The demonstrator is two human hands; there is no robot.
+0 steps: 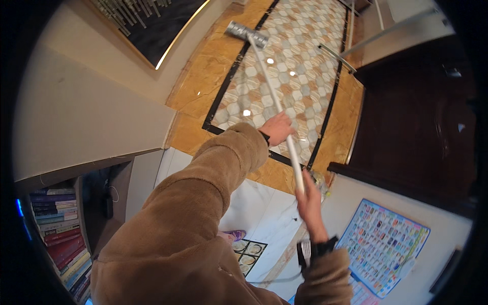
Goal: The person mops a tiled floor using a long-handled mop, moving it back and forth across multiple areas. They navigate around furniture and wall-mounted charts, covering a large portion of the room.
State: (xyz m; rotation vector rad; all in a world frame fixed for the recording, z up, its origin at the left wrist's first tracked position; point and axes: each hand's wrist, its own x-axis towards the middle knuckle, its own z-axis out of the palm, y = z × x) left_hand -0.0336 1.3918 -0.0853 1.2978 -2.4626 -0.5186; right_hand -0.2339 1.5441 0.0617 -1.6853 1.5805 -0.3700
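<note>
A mop with a long white handle stretches away from me across the hallway floor. Its flat grey head rests at the far left, over the dark border strip between the yellow edge and the patterned tiles. My left hand is wrapped around the middle of the handle, arm reaching forward in a brown fleece sleeve. Nearer to me, my right hand grips the handle close to its end. Dark bands circle both wrists. The fingers' undersides are partly hidden.
Patterned tiles with a dark border run ahead. A framed picture hangs on the left wall. Lower left stands a shelf of books. On the right are a dark door and a colourful wall chart. A purple shoe shows below.
</note>
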